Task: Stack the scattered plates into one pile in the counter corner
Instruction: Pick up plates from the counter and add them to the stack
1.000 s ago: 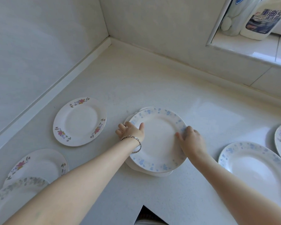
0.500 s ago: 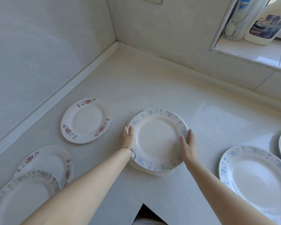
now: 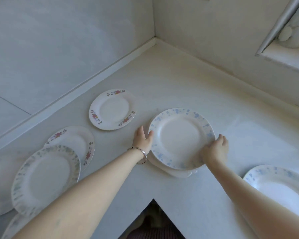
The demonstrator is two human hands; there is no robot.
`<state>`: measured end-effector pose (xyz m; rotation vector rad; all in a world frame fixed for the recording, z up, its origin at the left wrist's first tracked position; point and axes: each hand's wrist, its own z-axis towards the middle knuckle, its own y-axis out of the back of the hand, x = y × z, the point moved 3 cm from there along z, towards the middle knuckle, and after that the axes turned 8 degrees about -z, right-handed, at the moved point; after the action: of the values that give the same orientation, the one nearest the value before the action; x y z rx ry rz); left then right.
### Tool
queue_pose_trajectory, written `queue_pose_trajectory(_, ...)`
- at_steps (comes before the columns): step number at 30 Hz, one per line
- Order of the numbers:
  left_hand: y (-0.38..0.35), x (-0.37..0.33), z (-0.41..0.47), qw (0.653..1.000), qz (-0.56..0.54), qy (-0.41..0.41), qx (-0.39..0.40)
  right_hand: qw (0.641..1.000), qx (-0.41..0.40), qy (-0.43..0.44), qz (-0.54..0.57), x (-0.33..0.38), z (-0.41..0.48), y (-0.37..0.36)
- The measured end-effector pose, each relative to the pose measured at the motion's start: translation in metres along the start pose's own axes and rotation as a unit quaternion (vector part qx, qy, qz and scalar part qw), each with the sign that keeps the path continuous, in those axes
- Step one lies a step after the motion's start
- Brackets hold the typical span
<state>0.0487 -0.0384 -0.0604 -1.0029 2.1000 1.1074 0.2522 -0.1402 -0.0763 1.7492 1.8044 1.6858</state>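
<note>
A white plate with blue flowers (image 3: 180, 138) lies on top of a plain white plate (image 3: 175, 173), a short stack in the middle of the counter. My left hand (image 3: 142, 139) grips the stack's left rim, a bracelet on its wrist. My right hand (image 3: 215, 150) grips the right front rim. A red-flowered plate (image 3: 111, 109) lies to the left. Further left, another red-flowered plate (image 3: 76, 140) sits partly under a green-rimmed plate (image 3: 45, 178). A second blue-flowered plate (image 3: 281, 188) lies at the right. The counter corner (image 3: 156, 47) is far back.
Walls close the counter on the left and the back. A window ledge (image 3: 285, 59) with a white object on it sits at upper right. The counter's front edge forms an inward notch (image 3: 153, 200) below my arms. More plate rims show at the bottom left edge.
The view has swung right and up, so the plates sit lower left in frame. My hands have shifted from the top plate's face to the stack's outer rims.
</note>
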Motion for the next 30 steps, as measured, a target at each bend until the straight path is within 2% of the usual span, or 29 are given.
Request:
queue_pose_trajectory(2, 0.019, 0.015, -0.016, 1.000, 0.016, 0.016, -0.012, 0.990, -0.042, 0.098, -0.094, 0.021, -0.014, 0.003)
queue_pose_trajectory(3, 0.032, 0.025, -0.023, 0.999, 0.022, 0.024, -0.019, 0.980, -0.027, 0.163, -0.108, 0.036, -0.025, 0.000)
queue_pose_trajectory(5, 0.063, 0.048, -0.039, 0.997, 0.049, 0.021, -0.051, 0.968, 0.072, 0.230, -0.071, 0.066, -0.051, -0.015)
queue_pose_trajectory(7, 0.101, 0.070, -0.055, 0.991, 0.080, 0.025, -0.104, 0.953, 0.228, 0.198, 0.001, 0.093, -0.083, -0.035)
queue_pose_trajectory(9, 0.144, 0.086, -0.071, 0.984, 0.085, 0.036, -0.154, 0.916, 0.367, 0.146, 0.070, 0.118, -0.121, -0.061)
queue_pose_trajectory(12, 0.206, 0.114, -0.085, 0.975, 0.081, 0.050, -0.201, 0.877, 0.461, 0.129, 0.029, 0.144, -0.167, -0.114)
queue_pose_trajectory(14, 0.238, 0.136, -0.089, 0.973, 0.063, 0.053, -0.216, 0.861, 0.501, 0.077, 0.035, 0.155, -0.192, -0.158)
queue_pose_trajectory(17, 0.273, 0.163, -0.093, 0.970, 0.022, 0.051, -0.236, 0.863, 0.500, -0.040, 0.051, 0.159, -0.217, -0.223)
queue_pose_trajectory(21, 0.298, 0.194, -0.098, 0.969, -0.013, 0.053, -0.241, 0.886, 0.444, -0.112, 0.074, 0.157, -0.234, -0.278)
queue_pose_trajectory(26, 0.318, 0.223, -0.092, 0.960, -0.069, 0.049, -0.267, 0.888, 0.415, -0.136, 0.140, 0.157, -0.246, -0.301)
queue_pose_trajectory(30, 0.329, 0.223, -0.087, 0.947, -0.092, 0.028, -0.305, 0.892, 0.401, -0.090, 0.188, 0.160, -0.244, -0.289)
